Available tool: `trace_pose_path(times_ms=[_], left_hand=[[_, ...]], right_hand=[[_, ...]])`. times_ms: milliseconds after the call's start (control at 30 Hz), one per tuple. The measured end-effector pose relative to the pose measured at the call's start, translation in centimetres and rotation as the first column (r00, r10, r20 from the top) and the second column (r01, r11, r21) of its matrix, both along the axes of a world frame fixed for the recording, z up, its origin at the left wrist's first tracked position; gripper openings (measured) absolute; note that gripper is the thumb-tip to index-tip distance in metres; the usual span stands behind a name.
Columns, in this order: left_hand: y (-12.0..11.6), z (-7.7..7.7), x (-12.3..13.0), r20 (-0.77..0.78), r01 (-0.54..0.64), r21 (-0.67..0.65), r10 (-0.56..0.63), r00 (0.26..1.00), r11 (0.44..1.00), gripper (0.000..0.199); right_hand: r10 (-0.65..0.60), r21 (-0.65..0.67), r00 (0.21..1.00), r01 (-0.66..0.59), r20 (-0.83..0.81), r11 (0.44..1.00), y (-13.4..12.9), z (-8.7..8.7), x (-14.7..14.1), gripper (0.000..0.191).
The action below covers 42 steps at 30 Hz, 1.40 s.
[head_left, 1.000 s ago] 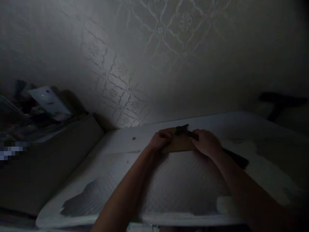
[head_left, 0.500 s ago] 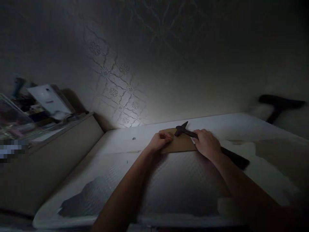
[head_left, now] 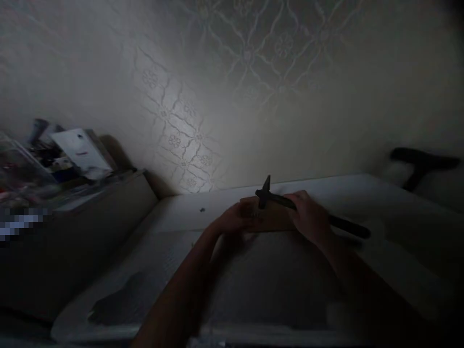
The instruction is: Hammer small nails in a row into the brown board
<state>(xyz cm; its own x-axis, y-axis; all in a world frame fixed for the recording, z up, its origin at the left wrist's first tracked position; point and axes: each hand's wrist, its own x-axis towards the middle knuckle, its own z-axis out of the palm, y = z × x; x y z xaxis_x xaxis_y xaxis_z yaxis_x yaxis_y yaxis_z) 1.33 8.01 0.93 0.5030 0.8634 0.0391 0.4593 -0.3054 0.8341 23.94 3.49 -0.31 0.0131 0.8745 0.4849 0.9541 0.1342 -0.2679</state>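
Observation:
My right hand [head_left: 310, 217] is wrapped around the handle of a hammer [head_left: 277, 198]. The hammer's dark head is raised over a thin brown board [head_left: 279, 220], and the handle's end sticks out past my wrist on the right. At the board's left part, my left hand [head_left: 235, 218] rests with its fingers bent together. Anything between those fingertips is too dark and small to make out. The board lies flat on a white table [head_left: 188, 210].
A small dark bit [head_left: 202, 210] lies left of my hands. To the left, a cabinet [head_left: 108, 203] carries a white box [head_left: 81, 152] and clutter. A patterned wall [head_left: 217, 121] rises behind. At the right stands a blurred dark T-shaped object [head_left: 422, 159].
The hammer has lifted and its head has shifted slightly left. My left hand has turned lower over the board's left part. The light over the table is dimmer.

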Motion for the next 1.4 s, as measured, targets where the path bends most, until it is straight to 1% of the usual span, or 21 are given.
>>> trace_pose_path(times_ms=[33, 67, 133, 167, 233, 300, 367, 467, 667, 800, 933, 1100, 1267, 1400], left_hand=[[-0.26, 0.24, -0.16, -0.116, 0.028, 0.035, -0.024, 0.993, 0.999, 0.078], [-0.49, 0.42, -0.26, -0.244, 0.044, 0.064, -0.027, 0.969, 0.997, 0.086], [-0.82, 0.59, -0.29, -0.465, 0.037, 0.1, 0.013, 0.885, 0.994, 0.096], [-0.92, 0.63, -0.24, -0.533, 0.036, 0.105, 0.026, 0.846, 0.994, 0.099], [-1.02, 0.67, -0.12, -0.596, 0.064, 0.097, 0.006, 0.803, 0.993, 0.099], [-1.04, 0.7, -0.02, -0.61, 0.085, 0.092, -0.011, 0.792, 0.992, 0.097], [-1.02, 0.71, 0.0, -0.611, 0.081, 0.092, -0.007, 0.791, 0.992, 0.096], [-0.95, 0.65, -0.06, -0.611, 0.076, 0.091, -0.005, 0.791, 0.993, 0.096], [-0.75, 0.43, -0.13, -0.612, 0.097, 0.091, -0.021, 0.791, 0.991, 0.097], [-0.64, 0.26, -0.14, -0.61, 0.091, 0.084, -0.021, 0.792, 0.992, 0.097], [-0.69, 0.29, -0.1, -0.609, 0.095, 0.086, -0.023, 0.793, 0.992, 0.098], [-0.73, 0.3, -0.19, -0.585, 0.095, 0.099, -0.019, 0.811, 0.99, 0.097], [-0.56, 0.07, -0.26, -0.591, 0.1, 0.1, -0.022, 0.807, 0.99, 0.097], [-0.58, 0.05, -0.22, -0.596, 0.105, 0.113, -0.017, 0.803, 0.988, 0.096]], right_hand=[[0.02, 0.004, 1.0, -0.02, -0.004, 1.0, -0.05, 0.07, -0.08, 0.033], [0.04, 0.01, 0.999, -0.04, -0.012, 0.999, -0.1, 0.14, -0.15, 0.034], [0.066, 0.031, 0.997, -0.065, -0.029, 0.997, -0.17, 0.21, -0.22, 0.034], [0.077, 0.039, 0.997, -0.076, -0.032, 0.996, -0.18, 0.21, -0.21, 0.034], [0.102, 0.045, 0.994, -0.101, -0.024, 0.994, -0.14, 0.14, -0.13, 0.033], [0.128, 0.041, 0.992, -0.127, -0.014, 0.991, -0.05, 0.02, -0.01, 0.034], [0.139, 0.048, 0.99, -0.138, -0.016, 0.989, 0.04, -0.05, 0.12, 0.034], [0.107, 0.071, 0.994, -0.104, -0.036, 0.992, 0.08, -0.05, 0.22, 0.033], [0.149, 0.029, 0.988, -0.149, -0.031, 0.988, -0.12, 0.01, 0.08, 0.034], [0.124, 0.086, 0.992, -0.12, -0.039, 0.989, -0.18, 0.1, 0.13, 0.032], [0.161, 0.109, 0.987, -0.157, -0.029, 0.982, -0.21, 0.21, 0.2, 0.032], [0.206, 0.086, 0.978, -0.204, -0.01, 0.975, -0.23, 0.25, 0.15, 0.034], [0.165, 0.104, 0.986, -0.164, -0.002, 0.981, 0.07, 0.07, 0.47, 0.034], [0.19, 0.1, 0.981, -0.187, -0.028, 0.977, 0.18, -0.01, 0.61, 0.033]])
